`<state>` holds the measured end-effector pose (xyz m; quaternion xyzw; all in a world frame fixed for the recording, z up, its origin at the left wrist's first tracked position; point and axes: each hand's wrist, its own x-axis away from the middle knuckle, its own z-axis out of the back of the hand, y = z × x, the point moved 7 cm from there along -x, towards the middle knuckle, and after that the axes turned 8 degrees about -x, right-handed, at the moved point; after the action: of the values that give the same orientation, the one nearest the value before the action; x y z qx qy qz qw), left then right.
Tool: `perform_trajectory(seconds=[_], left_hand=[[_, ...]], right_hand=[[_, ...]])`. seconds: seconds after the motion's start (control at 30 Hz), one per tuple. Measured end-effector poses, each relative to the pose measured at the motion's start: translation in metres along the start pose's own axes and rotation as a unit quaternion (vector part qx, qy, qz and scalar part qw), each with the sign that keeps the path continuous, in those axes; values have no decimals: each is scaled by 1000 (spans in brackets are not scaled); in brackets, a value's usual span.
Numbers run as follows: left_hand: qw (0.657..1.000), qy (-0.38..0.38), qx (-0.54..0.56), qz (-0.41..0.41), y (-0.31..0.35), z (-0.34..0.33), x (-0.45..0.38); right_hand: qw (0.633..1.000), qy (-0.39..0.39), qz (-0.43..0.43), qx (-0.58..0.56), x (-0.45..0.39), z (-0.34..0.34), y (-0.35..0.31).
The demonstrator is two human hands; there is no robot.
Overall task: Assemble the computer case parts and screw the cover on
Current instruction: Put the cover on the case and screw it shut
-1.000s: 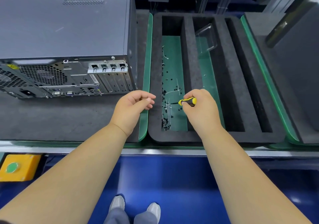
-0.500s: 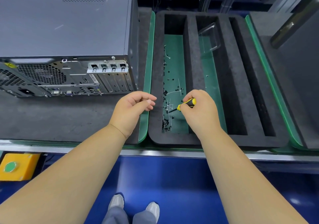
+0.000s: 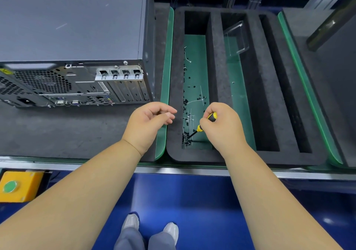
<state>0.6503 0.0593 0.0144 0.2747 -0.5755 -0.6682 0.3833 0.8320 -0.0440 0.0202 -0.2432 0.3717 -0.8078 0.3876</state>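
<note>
The right hand [image 3: 221, 126] grips the yellow screwdriver [image 3: 204, 123] with its tip down among the little black screws [image 3: 187, 140] in the foam tray [image 3: 215, 57], probably to pick one up, while the left hand [image 3: 152, 120], loosely curled and holding nothing, waits beside the tray, and the computer case [image 3: 73, 37] sits left of the tray.

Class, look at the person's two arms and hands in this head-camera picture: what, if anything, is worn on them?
Nothing is worn: the left hand and right hand have no gloves, rings or watch, and both forearms show no sleeves up to the picture's edge.
</note>
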Motion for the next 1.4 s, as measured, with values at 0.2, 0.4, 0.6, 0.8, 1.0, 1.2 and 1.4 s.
perform_trajectory(seconds=[0.2, 0.4, 0.6, 0.8, 1.0, 1.2, 1.4], left_hand=[[1000, 0, -6, 6, 2, 0, 1], [1000, -1, -10, 6, 3, -1, 2], [1000, -1, -14, 5, 2, -1, 1], [1000, -1, -29, 8, 3, -2, 0], [992, -44, -109, 50, 13, -15, 3], [984, -105, 37, 140, 32, -31, 20], [964, -100, 174, 172, 48, -35, 36]], right_hand=[[1000, -6, 8, 22, 0, -5, -1], [1000, -5, 5, 19, 2, -1, -1], [1000, 15, 3, -2, 7, 5, -3], [985, 87, -33, -142, 13, 41, -10], [955, 134, -64, -257, 23, 80, -25], [942, 142, -38, -301, 37, 102, -51], [932, 140, -22, -333, 55, 111, -66]])
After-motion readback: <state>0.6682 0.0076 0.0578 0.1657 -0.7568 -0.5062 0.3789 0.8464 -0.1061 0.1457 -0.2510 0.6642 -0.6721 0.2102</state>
